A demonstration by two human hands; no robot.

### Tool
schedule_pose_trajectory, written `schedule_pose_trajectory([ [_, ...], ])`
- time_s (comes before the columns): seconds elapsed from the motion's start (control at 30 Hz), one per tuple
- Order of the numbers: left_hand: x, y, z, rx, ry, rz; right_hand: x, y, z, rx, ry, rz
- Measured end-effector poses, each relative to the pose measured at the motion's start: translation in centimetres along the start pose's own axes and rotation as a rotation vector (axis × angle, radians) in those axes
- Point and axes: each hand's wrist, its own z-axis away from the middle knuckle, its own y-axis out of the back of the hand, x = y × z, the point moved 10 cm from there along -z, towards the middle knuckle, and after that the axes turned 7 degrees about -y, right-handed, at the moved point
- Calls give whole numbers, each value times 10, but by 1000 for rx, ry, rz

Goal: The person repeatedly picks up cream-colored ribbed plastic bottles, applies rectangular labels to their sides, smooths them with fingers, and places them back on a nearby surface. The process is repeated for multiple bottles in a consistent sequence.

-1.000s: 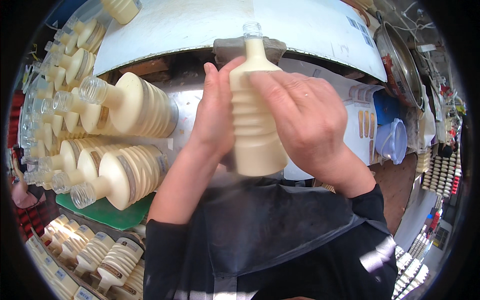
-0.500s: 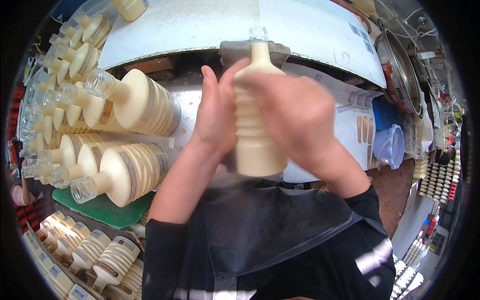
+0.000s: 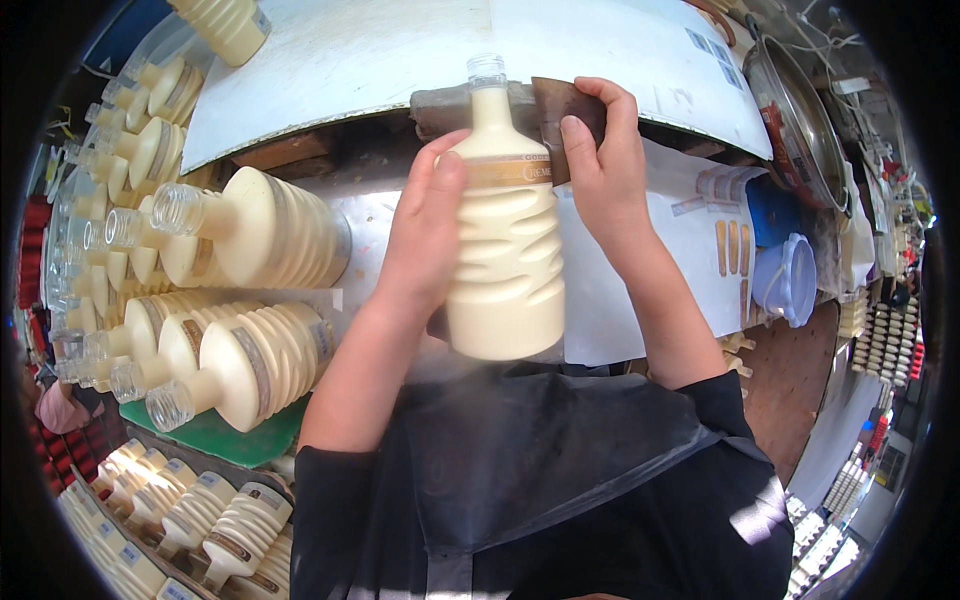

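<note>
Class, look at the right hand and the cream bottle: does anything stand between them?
Yes: the brown flat piece held by the right hand, beside the upper part of the cream bottle.

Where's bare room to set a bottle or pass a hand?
Placing: white tabletop ahead, between the lone bottle at its left corner and round metal pan at right. Passing: white sheet showing between labelled bottle and right forearm. Crowded: left side, packed with cream bottles; sheet's right end, with tan strips beside a bluish bucket.
</note>
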Motion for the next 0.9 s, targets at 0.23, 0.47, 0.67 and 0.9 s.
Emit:
schedule_pose_trajectory([
  [0.23, 1, 13, 9, 54, -21, -60, 7, 11, 5, 71, 55, -255],
  [0.47, -11, 1, 36, -67, 106, -58, 11, 3, 5, 50, -61, -110],
  [0.67, -1, -8, 35, -16, 35, -393, -57, -15, 9, 8, 189, -14],
  [0.9, 13, -8, 36, 6, 22, -713, -107, -48, 13, -125, 337, 351],
])
